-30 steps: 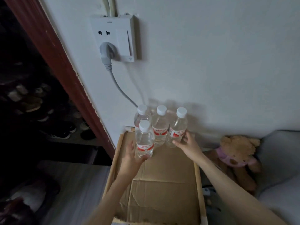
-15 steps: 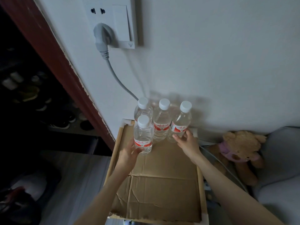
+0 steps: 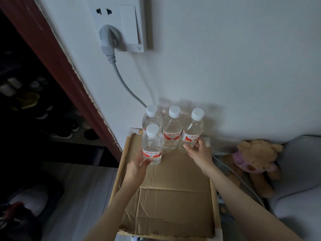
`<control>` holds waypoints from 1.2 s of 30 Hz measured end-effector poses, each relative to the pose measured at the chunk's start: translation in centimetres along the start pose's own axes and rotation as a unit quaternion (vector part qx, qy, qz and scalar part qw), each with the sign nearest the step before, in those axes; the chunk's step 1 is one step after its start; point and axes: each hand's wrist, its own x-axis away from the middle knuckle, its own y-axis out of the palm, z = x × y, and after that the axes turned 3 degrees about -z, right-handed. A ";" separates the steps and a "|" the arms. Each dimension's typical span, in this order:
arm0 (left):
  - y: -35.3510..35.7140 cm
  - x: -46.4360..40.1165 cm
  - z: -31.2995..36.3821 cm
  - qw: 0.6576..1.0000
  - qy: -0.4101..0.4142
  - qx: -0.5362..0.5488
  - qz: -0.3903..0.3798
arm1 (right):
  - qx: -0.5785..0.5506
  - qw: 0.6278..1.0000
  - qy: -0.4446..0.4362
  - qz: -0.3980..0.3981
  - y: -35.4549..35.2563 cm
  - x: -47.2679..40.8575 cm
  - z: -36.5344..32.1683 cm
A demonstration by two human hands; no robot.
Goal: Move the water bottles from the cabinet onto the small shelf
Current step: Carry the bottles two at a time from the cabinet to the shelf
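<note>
Head: front bottle [image 3: 152, 146] at left hand [image 3: 137, 168].

Bottles [image 3: 171, 134]: clear glossy plastic, white matt caps, red paper-like labels. Shelf [image 3: 214, 202] top: creased matt brown cardboard, pale wood rails at edges. Teddy bear [image 3: 255, 159]: fuzzy plush. Wall [image 3: 225, 58]: smooth matt paint.

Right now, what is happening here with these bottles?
A person is setting water bottles on a small shelf lined with cardboard. Four bottles stand upright near the wall. The left hand is at the base of the front bottle; the right hand touches the rightmost bottle. A teddy bear sits beside the shelf.
</note>
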 end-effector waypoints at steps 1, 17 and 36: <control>0.0 0.0 -0.1 1.000 -0.001 0.002 0.003 | -0.005 1.000 0.001 -0.001 0.0 -0.1 0.2; -0.3 -0.2 0.0 1.000 -0.005 0.011 -0.004 | -0.006 1.000 0.003 0.012 0.2 -0.1 0.2; -0.9 0.0 0.9 0.995 -0.006 0.084 -0.059 | -0.028 0.998 0.023 0.052 1.3 0.2 0.1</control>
